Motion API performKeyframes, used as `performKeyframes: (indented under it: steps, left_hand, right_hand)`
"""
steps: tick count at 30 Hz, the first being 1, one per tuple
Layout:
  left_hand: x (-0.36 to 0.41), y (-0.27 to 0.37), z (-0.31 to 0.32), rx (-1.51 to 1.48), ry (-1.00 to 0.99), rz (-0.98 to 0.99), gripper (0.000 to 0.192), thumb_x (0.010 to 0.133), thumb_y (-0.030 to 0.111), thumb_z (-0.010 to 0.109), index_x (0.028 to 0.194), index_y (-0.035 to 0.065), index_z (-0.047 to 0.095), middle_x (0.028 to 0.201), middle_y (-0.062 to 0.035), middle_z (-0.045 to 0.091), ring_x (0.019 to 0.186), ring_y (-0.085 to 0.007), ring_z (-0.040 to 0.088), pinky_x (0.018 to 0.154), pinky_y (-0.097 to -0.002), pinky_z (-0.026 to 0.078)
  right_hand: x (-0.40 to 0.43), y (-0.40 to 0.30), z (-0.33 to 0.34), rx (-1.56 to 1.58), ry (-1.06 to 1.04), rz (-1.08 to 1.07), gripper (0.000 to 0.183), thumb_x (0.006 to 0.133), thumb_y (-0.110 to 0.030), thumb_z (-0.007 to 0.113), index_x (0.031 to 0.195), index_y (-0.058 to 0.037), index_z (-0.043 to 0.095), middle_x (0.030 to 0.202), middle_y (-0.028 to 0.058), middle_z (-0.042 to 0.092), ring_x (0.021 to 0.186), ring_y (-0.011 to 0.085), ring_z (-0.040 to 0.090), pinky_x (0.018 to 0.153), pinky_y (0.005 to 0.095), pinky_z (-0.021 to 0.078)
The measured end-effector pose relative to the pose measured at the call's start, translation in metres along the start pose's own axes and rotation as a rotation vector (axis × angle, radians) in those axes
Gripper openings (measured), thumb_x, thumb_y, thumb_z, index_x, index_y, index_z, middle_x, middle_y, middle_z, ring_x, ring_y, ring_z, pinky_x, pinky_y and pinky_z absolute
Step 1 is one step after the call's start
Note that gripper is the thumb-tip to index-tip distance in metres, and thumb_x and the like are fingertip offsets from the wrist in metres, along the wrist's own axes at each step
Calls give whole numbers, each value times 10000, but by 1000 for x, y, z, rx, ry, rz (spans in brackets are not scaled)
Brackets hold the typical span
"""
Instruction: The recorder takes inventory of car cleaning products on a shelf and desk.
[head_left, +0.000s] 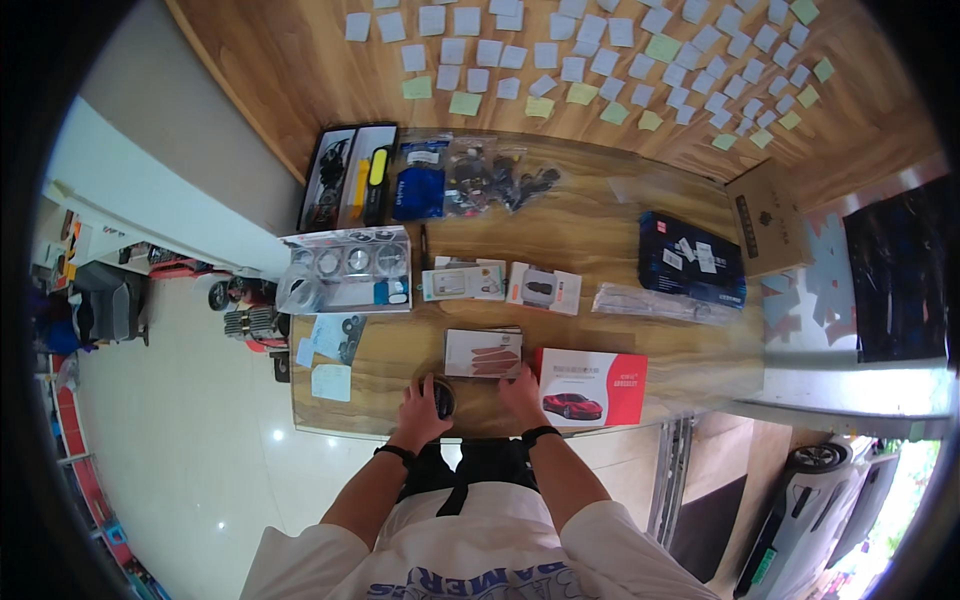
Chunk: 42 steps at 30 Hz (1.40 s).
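Observation:
My left hand (421, 412) curls around the left side of a round, dark-lidded container (444, 398) by the table's near edge. At the lower right corner of a small stack of printed booklets or flat boxes (483, 353) are the fingers of my right hand (522, 395). The top one is white with reddish-brown shapes. Whether these fingers pinch the stack or only touch it is unclear. Just right of that hand lies a white and red box (592, 387) with a red sports car on it.
Behind lie two small packaged accessories (463, 281) (544, 288), an open case of clear round parts (352, 266), and a dark blue box (690, 259) beside a plastic-wrapped item (660, 302). Bagged parts (470, 177) and a black tray (346, 177) line the back. A cardboard box (769, 217) stands right.

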<state>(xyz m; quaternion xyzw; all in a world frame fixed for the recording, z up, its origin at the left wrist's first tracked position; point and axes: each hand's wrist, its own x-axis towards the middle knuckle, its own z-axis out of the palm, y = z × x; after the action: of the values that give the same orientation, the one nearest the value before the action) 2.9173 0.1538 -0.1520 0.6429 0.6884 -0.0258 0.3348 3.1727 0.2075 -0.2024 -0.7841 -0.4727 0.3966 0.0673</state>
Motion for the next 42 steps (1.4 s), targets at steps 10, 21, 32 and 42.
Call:
performKeyframes:
  steps: [10, 21, 32, 42]
  left_hand:
    - [-5, -14, -10, 10, 34, -43, 1307, 665, 493, 952, 1681, 107, 227, 1587, -277, 362, 1438, -479, 432, 1030, -582, 547]
    - [-2, -26, -1, -86, 38, -31, 1325, 625, 417, 1010, 1665, 125, 244, 1554, -275, 361, 1410, -523, 420, 1050, -607, 527]
    - [-1, -26, 0, -224, 168, 41, 1230, 598, 317, 984, 1588, 41, 307, 1478, -297, 401, 1334, -538, 424, 1124, -607, 437]
    - [56, 19, -19, -251, 75, 43, 1221, 643, 263, 976, 1628, 70, 281, 1507, -316, 375, 1342, -553, 408, 1148, -629, 394]
  right_hand:
    - [6, -44, 0, -79, 76, 118, 739, 946, -360, 744, 1534, -25, 448, 1510, 254, 548, 1383, 453, 536, 1125, 551, 486]
    - [9, -65, 13, -149, 115, 322, 869, 791, -420, 920, 1444, -57, 476, 1513, 207, 510, 1410, 431, 511, 1105, 605, 479]
    - [20, -47, 21, -113, 42, 164, 974, 700, -395, 975, 1436, -55, 435, 1533, 222, 483, 1401, 468, 488, 1111, 630, 439]
    - [3, -55, 36, -74, 95, 26, 831, 802, -326, 883, 1477, -60, 479, 1471, 244, 532, 1346, 455, 536, 1100, 546, 489]
